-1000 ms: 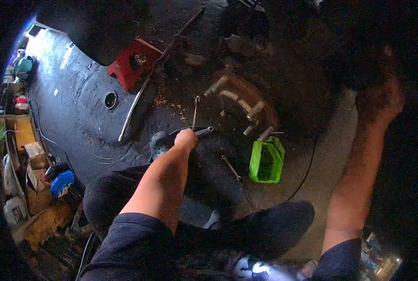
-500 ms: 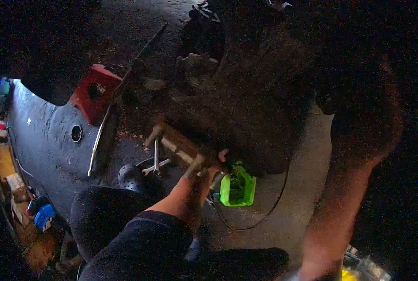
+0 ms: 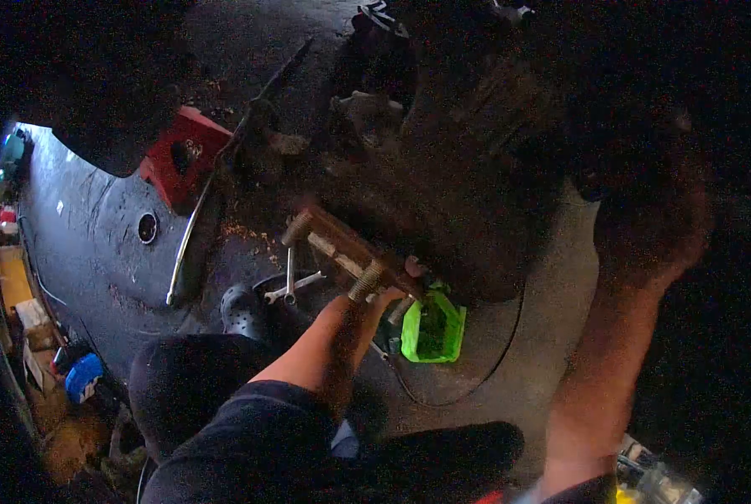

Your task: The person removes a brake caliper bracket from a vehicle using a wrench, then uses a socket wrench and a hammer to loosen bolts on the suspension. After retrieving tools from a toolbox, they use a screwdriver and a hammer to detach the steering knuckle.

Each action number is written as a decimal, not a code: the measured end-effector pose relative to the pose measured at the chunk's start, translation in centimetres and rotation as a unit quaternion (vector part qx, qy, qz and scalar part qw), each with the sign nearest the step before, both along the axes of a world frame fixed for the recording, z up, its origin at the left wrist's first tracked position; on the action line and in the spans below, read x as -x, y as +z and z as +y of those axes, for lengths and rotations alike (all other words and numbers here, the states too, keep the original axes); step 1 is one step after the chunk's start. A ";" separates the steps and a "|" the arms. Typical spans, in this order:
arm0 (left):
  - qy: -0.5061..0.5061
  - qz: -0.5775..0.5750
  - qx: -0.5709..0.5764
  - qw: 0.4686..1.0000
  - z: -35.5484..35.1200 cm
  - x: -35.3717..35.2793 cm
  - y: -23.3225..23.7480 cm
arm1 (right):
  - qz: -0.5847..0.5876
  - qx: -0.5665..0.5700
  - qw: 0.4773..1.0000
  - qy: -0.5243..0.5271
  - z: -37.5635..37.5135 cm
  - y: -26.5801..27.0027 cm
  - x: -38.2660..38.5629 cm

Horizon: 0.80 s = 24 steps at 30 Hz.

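Observation:
In the head view, my left hand is closed round one end of a rusty metal bar that has two threaded bolt ends sticking out of it. The thumb shows past the bar's right end, while the other fingers are mostly behind it. My right hand is raised at the right, against dark machinery; its fingers are lost in the shadow, so what it touches is hidden. Just below and right of my left hand is a bright green open container. Two wrenches lie on the floor under the bar.
A red block with a round hole lies to the upper left, a long thin rod beside it. A dark cable curves over the floor by the green container. A clog-covered foot is near the wrenches. Boxes line the left.
The view has shifted slightly, moving the floor objects a little rightward. The bar in my left hand is now sharper and sits slightly higher and further right. My right arm stays raised.

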<state>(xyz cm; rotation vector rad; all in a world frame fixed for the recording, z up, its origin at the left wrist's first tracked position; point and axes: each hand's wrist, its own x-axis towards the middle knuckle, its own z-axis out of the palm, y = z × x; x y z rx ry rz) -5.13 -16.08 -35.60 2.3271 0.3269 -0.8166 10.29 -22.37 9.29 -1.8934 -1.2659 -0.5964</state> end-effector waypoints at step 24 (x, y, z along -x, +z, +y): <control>-0.106 -0.064 -0.120 0.985 9.5 2.9 16.5 | -0.204 0.119 0.949 -0.208 0.2 0.1 -1.2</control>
